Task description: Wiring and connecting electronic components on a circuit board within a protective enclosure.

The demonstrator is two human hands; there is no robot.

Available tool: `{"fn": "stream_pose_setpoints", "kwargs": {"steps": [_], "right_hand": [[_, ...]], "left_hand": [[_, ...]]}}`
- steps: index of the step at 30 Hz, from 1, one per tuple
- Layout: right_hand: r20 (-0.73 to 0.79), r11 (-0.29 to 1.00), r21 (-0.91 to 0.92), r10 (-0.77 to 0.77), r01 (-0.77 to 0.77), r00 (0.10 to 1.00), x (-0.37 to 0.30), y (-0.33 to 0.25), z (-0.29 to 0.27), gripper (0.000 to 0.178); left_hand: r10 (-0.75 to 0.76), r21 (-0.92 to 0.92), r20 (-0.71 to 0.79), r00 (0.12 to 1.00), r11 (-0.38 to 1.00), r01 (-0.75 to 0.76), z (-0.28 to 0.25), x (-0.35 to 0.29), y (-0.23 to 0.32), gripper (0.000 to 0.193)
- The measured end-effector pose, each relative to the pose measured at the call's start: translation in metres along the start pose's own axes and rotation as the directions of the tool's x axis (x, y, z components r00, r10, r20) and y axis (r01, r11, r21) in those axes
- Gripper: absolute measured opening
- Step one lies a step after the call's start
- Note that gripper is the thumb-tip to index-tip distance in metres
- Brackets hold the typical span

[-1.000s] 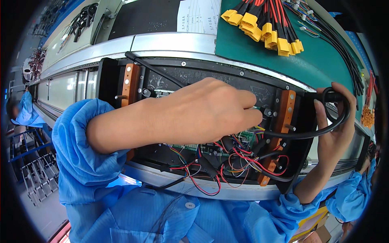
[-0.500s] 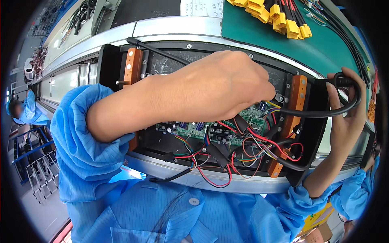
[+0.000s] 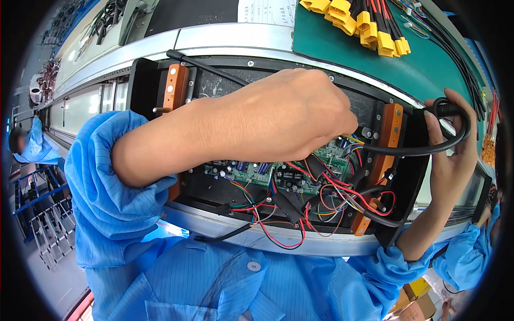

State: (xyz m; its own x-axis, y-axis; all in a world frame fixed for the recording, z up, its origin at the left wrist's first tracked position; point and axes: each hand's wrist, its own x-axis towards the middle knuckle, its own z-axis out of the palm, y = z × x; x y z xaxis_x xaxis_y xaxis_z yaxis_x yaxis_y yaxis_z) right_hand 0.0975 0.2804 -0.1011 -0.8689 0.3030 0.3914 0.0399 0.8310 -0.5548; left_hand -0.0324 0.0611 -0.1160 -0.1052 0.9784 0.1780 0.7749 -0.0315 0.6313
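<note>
My left hand (image 3: 313, 109) reaches across the black housing (image 3: 251, 63) and is closed, knuckles up, over the green circuit board (image 3: 246, 172). Its fingertips point down, and whatever they grip is hidden; coloured wires (image 3: 352, 139) come out close beside them. Those wires run into a thick black cable (image 3: 412, 150), which passes over the right orange block (image 3: 390, 139). At the right end of the housing, my right hand (image 3: 455, 144) holds the looped part of this cable between thumb and fingers. Loose red, black and multicoloured wires (image 3: 342, 195) lie over the board's near side.
A left orange block (image 3: 174, 88) has a metal pin. Another black cable (image 3: 214, 69) lies along the far side. Yellow connectors (image 3: 369, 29) rest on a green mat (image 3: 332, 45), with paper (image 3: 265, 10) beside it. Other people in blue (image 3: 40, 144) are at both sides.
My left hand has shifted slightly left. My right hand has moved a little left with the cable loop. The grips look the same.
</note>
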Motion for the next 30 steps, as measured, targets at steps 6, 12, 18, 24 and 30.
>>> {"fn": "stream_pose_setpoints", "kwargs": {"steps": [6,12,18,24,30], "right_hand": [[0.098,0.976,0.172,0.115,-0.13,0.989,0.002,-0.021,0.007,0.035],[0.273,0.989,0.131,0.025,-0.063,0.962,0.008,-0.022,0.013,0.027],[0.394,0.989,0.085,-0.147,0.123,0.907,0.017,-0.008,0.025,0.019],[0.464,0.985,0.018,-0.161,0.173,0.871,0.016,-0.017,0.028,0.015],[0.448,0.986,-0.072,-0.103,0.15,0.888,0.016,-0.022,0.032,0.021]], "left_hand": [[0.005,-0.025,-0.006,1.0,1.0,-0.005,0.002,-0.002,-0.001,0.011],[0.022,-0.034,-0.009,1.0,0.999,-0.022,0.002,-0.005,-0.003,0.011],[0.026,-0.039,0.012,1.0,0.999,-0.026,-0.001,-0.007,-0.005,0.01],[0.021,-0.034,-0.002,1.0,0.999,-0.021,-0.002,-0.008,-0.004,0.005],[0.003,-0.002,0.068,0.998,1.0,-0.002,-0.004,-0.01,-0.003,0.006]]}}
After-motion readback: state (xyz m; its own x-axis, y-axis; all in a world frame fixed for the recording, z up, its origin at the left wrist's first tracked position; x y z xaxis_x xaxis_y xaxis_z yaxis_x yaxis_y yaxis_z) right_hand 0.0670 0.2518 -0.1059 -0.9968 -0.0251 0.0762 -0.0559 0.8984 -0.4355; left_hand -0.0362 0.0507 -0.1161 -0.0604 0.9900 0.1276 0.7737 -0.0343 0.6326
